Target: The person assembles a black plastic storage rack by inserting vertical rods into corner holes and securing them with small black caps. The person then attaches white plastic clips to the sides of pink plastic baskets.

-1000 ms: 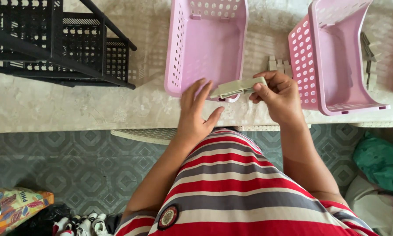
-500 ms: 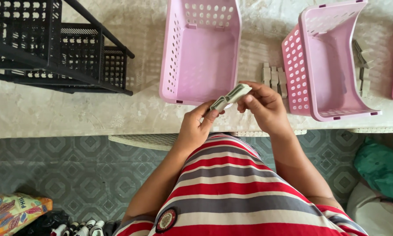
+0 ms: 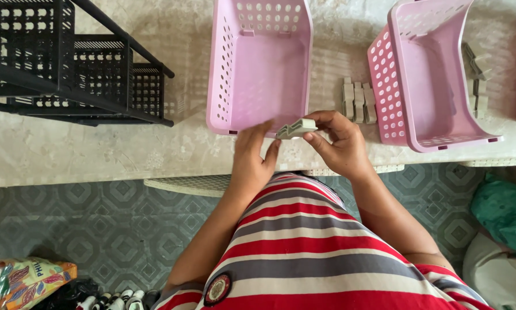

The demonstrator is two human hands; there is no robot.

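Currently, in the head view, the right hand (image 3: pixel 341 143) is pinching a grey plastic connector piece (image 3: pixel 296 128) between thumb and fingertips, just in front of the near edge of the middle pink basket (image 3: pixel 261 63). The left hand (image 3: pixel 253 154) is reaching toward the piece's left end, fingers loosely together; contact cannot be told. A firm grip near the end would probably be keeping the piece steady. More grey pieces (image 3: pixel 358 100) are lying right of that basket. The piece's underside is hidden, and the moving left fingertips are blurred.
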